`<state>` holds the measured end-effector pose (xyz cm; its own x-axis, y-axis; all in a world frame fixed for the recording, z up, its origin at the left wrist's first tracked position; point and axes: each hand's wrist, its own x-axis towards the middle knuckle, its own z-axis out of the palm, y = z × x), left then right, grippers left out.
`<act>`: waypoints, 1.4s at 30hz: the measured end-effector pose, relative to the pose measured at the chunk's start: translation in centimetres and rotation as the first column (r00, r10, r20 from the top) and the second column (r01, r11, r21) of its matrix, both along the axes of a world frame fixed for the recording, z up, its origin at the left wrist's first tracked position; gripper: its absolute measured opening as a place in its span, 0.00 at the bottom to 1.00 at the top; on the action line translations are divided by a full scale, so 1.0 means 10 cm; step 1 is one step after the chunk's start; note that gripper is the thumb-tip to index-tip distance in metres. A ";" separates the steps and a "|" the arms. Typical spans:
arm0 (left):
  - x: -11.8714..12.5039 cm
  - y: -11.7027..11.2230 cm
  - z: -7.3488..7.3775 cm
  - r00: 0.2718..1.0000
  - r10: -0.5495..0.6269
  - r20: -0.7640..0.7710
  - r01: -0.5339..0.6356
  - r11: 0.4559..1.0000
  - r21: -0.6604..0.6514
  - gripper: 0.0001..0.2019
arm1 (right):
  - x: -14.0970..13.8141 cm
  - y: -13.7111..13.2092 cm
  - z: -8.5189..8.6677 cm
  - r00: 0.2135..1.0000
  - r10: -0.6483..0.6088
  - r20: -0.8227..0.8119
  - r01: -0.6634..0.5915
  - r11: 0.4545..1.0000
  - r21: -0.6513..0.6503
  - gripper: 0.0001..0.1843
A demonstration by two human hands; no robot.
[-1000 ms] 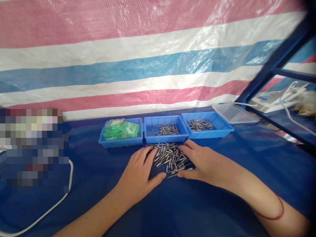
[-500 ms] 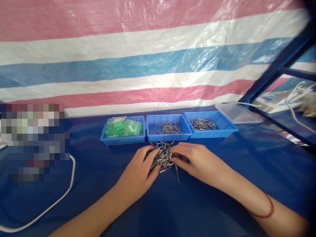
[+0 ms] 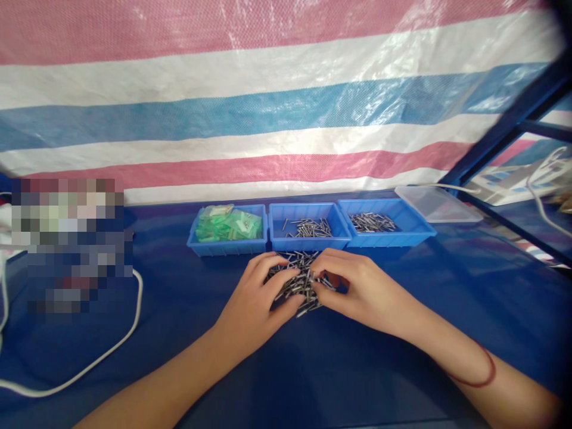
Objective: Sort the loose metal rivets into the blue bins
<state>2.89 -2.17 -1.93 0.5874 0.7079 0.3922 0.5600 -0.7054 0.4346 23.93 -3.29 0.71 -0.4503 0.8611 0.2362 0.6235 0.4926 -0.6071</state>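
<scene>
A loose pile of thin metal blind rivets (image 3: 300, 285) lies on the blue table between my two hands. My left hand (image 3: 255, 293) cups the pile's left side, its fingers spread and the thumb apart, touching the rivets. On the right side, my right hand (image 3: 357, 285) has thumb and fingers curled in toward each other, with rivets between the fingertips. Its other fingers are partly hidden. Just behind the pile, a middle blue bin (image 3: 308, 243) holds several more rivets. The right blue bin (image 3: 388, 239) has rivets mostly on its left side.
A left blue bin (image 3: 227, 247) contains green plastic packets (image 3: 230, 225). A clear lid (image 3: 438, 205) lies behind the bins at right, near a dark blue frame (image 3: 487, 137). White cable (image 3: 136, 310) runs along the left, beside a blurred-out area. A striped sheet (image 3: 268, 119) hangs behind.
My right fingers have drawn in among the rivets, and the single rivet that stuck out toward me has shifted. My left thumb and fingers have spread wider. The whole view has shifted slightly.
</scene>
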 end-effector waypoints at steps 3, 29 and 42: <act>0.02 -0.03 0.06 0.998 -0.047 0.041 0.048 0.999 -0.003 0.09 | -0.06 -0.05 0.02 0.989 0.036 -0.141 -0.032 0.999 0.032 0.04; -0.02 -0.15 0.06 0.910 0.222 0.350 -0.055 0.901 -0.431 0.06 | -0.23 -0.14 -0.08 0.988 0.016 -0.152 -0.037 0.990 -0.133 0.08; -0.02 -0.14 0.09 0.912 0.167 0.374 -0.014 0.926 -0.378 0.04 | -0.23 -0.13 -0.13 0.966 -0.041 -0.256 -0.006 0.984 -0.180 0.07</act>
<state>2.68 -3.55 -1.05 0.3654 0.8865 0.2840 0.3425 -0.4117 0.8445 21.67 -4.54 -0.57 -0.3789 0.9069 0.1845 0.4419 0.3524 -0.8249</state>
